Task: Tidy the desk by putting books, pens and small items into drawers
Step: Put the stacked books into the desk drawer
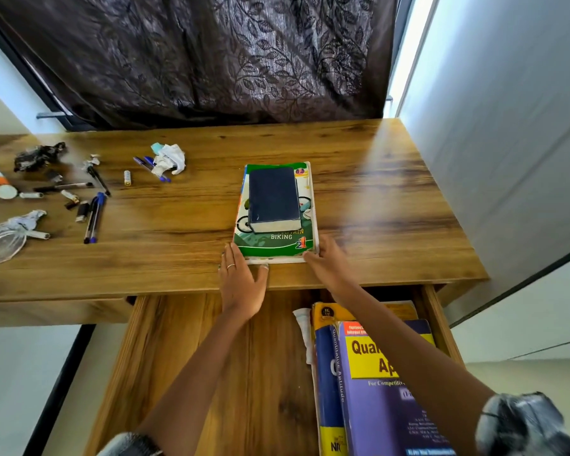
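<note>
Both arms reach out over the open wooden drawer; left hand and right hand, fingers loosely spread, touch the near corners of the green biking magazine under a dark blue book.

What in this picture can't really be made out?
- Head view: the purple and yellow paperback book in the open wooden drawer has its title crossed by the right forearm.
- The green biking magazine is mostly covered by the dark blue hardback book.
- The small scattered desk items are too small to identify.
</note>
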`<action>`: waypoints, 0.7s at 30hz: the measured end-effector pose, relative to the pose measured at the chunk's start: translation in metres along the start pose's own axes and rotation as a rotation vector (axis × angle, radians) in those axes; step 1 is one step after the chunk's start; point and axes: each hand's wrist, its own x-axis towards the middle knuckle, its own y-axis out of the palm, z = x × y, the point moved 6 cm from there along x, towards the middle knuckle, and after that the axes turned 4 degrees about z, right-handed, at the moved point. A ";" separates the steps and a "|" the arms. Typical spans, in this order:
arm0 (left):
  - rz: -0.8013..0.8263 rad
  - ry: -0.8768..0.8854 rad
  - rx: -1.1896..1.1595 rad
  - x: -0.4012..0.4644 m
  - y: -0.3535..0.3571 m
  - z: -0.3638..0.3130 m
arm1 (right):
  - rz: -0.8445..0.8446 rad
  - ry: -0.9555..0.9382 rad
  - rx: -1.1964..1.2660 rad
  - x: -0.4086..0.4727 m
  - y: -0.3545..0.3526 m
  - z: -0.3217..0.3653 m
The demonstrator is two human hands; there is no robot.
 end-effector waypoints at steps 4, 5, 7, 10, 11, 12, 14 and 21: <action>-0.025 -0.050 -0.092 -0.002 -0.003 -0.001 | -0.046 0.014 0.043 0.007 -0.001 0.000; -0.028 -0.070 -0.132 -0.002 -0.004 -0.002 | -0.059 0.022 0.060 0.008 -0.002 -0.001; -0.035 -0.089 -0.182 -0.004 -0.006 -0.005 | -0.105 0.045 0.040 0.011 -0.004 -0.003; -0.038 -0.076 -0.176 -0.012 -0.005 -0.007 | -0.184 0.060 -0.050 0.013 -0.006 -0.005; -0.038 -0.072 -0.169 -0.014 -0.005 -0.007 | -0.196 0.062 -0.058 0.013 -0.007 -0.006; -0.040 -0.070 -0.164 -0.016 -0.005 -0.006 | -0.202 0.061 -0.054 0.011 -0.008 -0.006; -0.046 -0.070 -0.149 -0.018 -0.005 -0.006 | -0.201 0.063 -0.045 0.008 -0.011 -0.006; -0.107 -0.080 -0.117 -0.052 -0.001 -0.003 | -0.239 0.044 -0.003 -0.021 -0.010 -0.017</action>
